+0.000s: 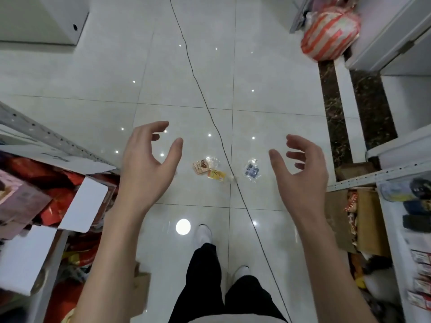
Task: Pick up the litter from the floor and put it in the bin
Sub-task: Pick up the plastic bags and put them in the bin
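Both the left hand (149, 169) and right hand (300, 173) hover empty with fingers loosely spread above the tiled floor (186, 78), the brown wrapper (202, 166), yellow wrapper (217, 175) and blue wrapper (251, 171) lying between them at twelve o'clock from the white shoe (203, 234).

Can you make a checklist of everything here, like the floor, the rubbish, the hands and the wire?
Surface: glossy white tiled floor.
Job's things: brown wrapper, yellow wrapper and blue-and-clear wrapper lie on the floor; no bin seen.
Clutter: open boxes of packets at left; striped bag at top right.
Grips: left hand and right hand open, holding nothing.
Cables: thin dark cable crosses the floor between the yellow and blue-and-clear wrappers.
Surroundings: shelf racks on both sides; white shoes below.
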### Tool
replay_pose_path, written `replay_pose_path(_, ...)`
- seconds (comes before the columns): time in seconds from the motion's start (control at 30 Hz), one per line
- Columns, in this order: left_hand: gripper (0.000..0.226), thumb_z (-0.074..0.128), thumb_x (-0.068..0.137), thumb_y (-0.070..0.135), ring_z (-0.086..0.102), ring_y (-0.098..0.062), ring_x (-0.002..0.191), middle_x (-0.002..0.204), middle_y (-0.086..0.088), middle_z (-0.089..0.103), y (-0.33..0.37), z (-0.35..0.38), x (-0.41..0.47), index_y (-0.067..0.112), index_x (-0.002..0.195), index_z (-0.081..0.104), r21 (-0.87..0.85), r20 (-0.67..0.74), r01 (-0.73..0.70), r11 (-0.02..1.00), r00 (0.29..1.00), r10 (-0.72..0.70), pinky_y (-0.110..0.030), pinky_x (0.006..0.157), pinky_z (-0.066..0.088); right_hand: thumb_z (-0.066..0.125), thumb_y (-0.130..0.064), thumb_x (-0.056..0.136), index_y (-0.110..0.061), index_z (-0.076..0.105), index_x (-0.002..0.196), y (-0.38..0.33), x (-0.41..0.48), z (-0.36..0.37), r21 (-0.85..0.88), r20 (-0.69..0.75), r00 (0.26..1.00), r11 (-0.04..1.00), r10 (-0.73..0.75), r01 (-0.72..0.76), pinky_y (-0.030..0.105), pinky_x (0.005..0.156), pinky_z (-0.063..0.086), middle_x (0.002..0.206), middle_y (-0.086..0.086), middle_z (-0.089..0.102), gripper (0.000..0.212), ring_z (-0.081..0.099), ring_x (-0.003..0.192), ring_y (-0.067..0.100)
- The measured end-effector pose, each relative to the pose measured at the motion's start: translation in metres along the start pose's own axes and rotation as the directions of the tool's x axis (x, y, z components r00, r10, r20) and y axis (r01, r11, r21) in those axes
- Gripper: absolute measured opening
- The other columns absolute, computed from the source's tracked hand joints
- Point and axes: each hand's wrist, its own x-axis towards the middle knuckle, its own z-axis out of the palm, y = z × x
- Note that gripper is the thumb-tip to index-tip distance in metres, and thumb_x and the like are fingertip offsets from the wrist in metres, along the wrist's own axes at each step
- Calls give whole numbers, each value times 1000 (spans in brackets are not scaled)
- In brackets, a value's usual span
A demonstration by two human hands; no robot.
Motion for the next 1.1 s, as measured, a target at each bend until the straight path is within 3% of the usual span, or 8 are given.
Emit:
replay_pose_path(0.17, 39, 62, 96, 38, 53, -5, 117, 132, 11, 54, -30, 18, 56, 24, 131, 56, -6, 68, 20, 1000, 997, -20, -23, 98, 41, 74, -32, 92, -27, 60, 130, 6, 40, 46, -22, -20, 997, 997, 71, -71, 24, 94, 49, 128, -10, 58, 41, 59, 109, 1)
replay_pose_path(0.33, 39, 63, 95, 39, 55, -8, 116, 130, 12, 54, -58, 52, 107, 24, 130, 56, 17, 117, 12, 1000, 993, -13, -37, 102, 44, 75, -31, 91, -28, 60, 129, 30, 76, 81, -40, -46, 991, 991, 127, -129, 27, 96, 50, 128, -8, 59, 41, 60, 109, 4)
replay_pose_path(0.53, 43, 60, 92, 44, 56, -8, 114, 130, 11, 55, -102, 125, 165, 24, 130, 56, 38, 150, -10, 999, 989, 5, -45, 102, 45, 75, -30, 91, -25, 60, 130, 90, 116, 120, -59, -66, 980, 980, 187, -190, 28, 96, 49, 127, -9, 59, 42, 61, 110, 4)
replay_pose_path(0.7, 42, 61, 93, 41, 55, -7, 114, 131, 13, 54, -166, 214, 201, 25, 131, 55, 60, 184, -24, 998, 983, 13, -46, 101, 45, 75, -30, 91, -25, 60, 131, 180, 157, 171, -89, -47, 977, 973, 210, -213, 24, 96, 48, 127, -9, 59, 44, 60, 110, 3)
replay_pose_path(1.1, 48, 61, 89, 44, 58, -18, 114, 131, 3, 55, -395, 426, 227, 21, 131, 55, 192, 331, -17, 981, 942, -48, -53, 101, 45, 78, -32, 89, -25, 58, 132, 461, 206, 296, -242, 0, 960, 931, 281, -272, 6, 90, 40, 126, -9, 53, 49, 57, 106, -4)
